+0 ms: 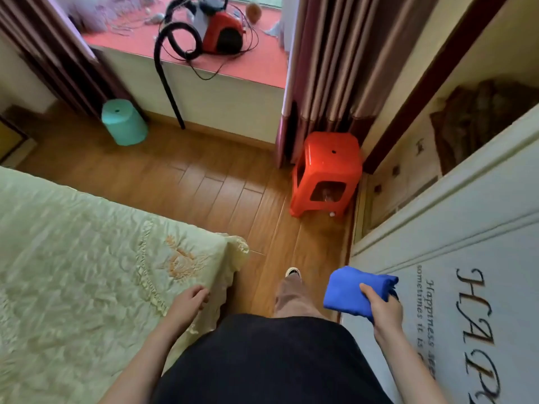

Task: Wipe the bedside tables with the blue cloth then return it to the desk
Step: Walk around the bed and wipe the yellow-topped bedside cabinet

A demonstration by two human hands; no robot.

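Note:
My right hand [383, 312] grips a folded blue cloth [351, 290] at waist height, beside a white wardrobe door. My left hand [189, 301] hangs over the corner of the bed with its fingers loosely curled and nothing in it. No bedside table or desk can be made out for certain; a dark piece of furniture [11, 135] shows only partly at the far left edge.
A bed with a pale green quilt [87, 258] fills the left. The white wardrobe [466, 258] with lettering lines the right. On the wooden floor [204, 176] ahead stand a red plastic stool [326, 173] and a teal stool [124, 122]. A red vacuum cleaner [221, 32] lies on the window ledge.

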